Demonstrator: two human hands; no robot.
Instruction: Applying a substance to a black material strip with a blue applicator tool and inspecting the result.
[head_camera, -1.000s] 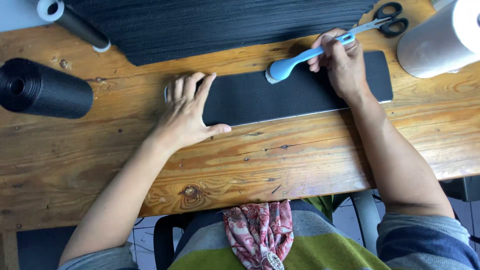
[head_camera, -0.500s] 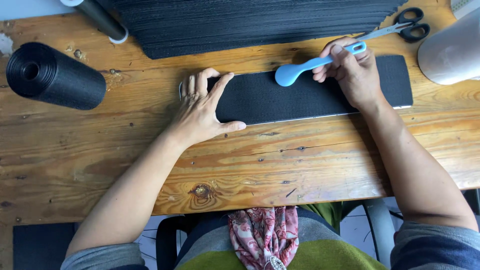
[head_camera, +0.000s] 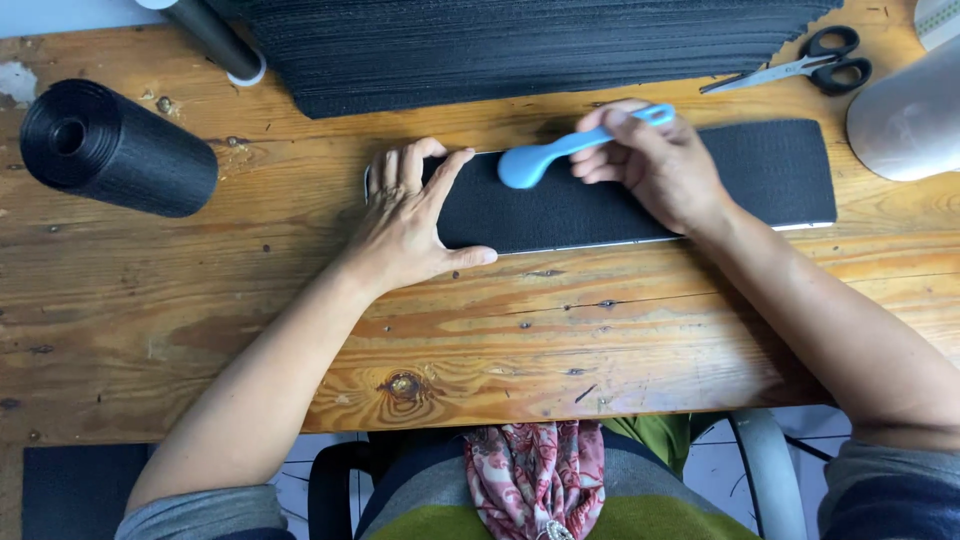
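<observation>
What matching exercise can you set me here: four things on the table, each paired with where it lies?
Things:
1. scissors
2. black roll
3. blue tool
4. black strip

Places:
A. far left of the wooden table
B. held in the right hand
C. flat on the table under the left hand
D. top right, beside the stack of black sheets

Pairs: 1-D, 2-A, 3-B, 4-C
</observation>
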